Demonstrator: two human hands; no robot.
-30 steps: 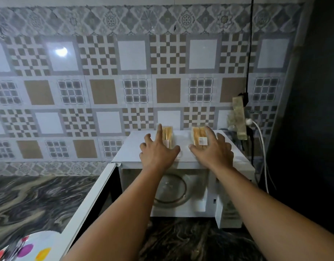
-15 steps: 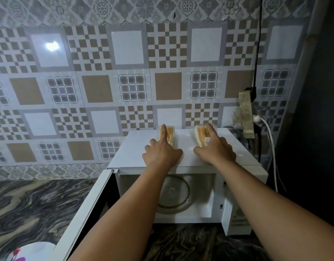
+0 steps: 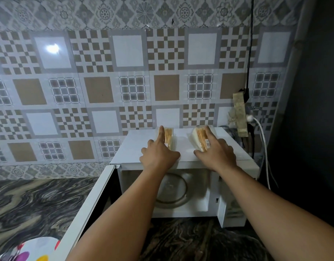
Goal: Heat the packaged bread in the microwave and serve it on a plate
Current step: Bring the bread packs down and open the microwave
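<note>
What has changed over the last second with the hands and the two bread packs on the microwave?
Little. The left hand and right hand have slid slightly further along the left bread pack and right bread pack, fingers laid straight over them; neither pack is lifted yet. Both packs stay where they were on top of the microwave, its door still open, turntable bare, and the plate still at bottom left.

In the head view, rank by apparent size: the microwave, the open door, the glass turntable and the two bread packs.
1. microwave
2. microwave door, seen edge-on and nearer the camera, so its rank is unsure
3. glass turntable
4. left bread pack and right bread pack, which look alike
</note>
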